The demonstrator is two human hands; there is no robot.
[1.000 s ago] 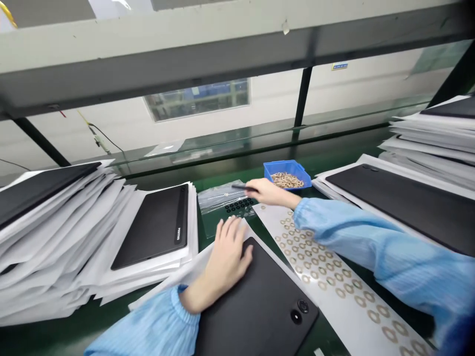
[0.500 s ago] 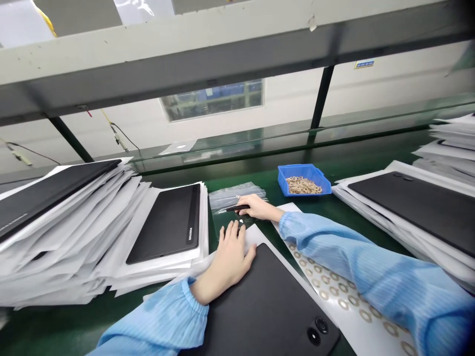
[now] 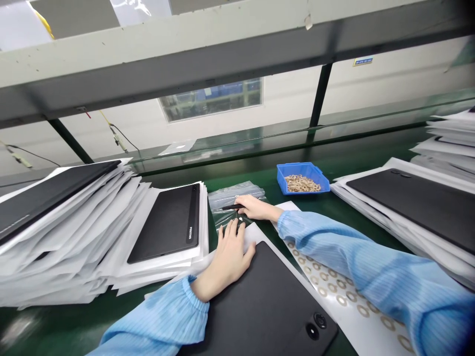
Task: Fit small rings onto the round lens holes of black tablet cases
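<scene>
My left hand (image 3: 228, 257) rests palm down with fingers spread on the upper edge of a black tablet (image 3: 267, 306), which lies back up with its camera lenses near me. The fingertips reach past it, over a white sheet, to the clear plastic bags (image 3: 237, 195). Beside those bags my right hand (image 3: 254, 206) is closed round a slim black tool (image 3: 230, 207), its free end pointing left. Whether it is tweezers or a pen I cannot tell. Under my right forearm lies a white sheet of ring-shaped stickers (image 3: 341, 299).
A blue bin (image 3: 321, 185) of small tan pieces stands behind my right forearm. Stacked tablets with white sheets (image 3: 163, 225) rise at left, next to a taller stack (image 3: 67, 237). More tablets (image 3: 419, 198) are piled at right. A shelf beam (image 3: 208, 54) crosses overhead.
The slim black tool has shifted slightly left with my right hand. My left hand stays on the tablet, and the view has moved a little.
</scene>
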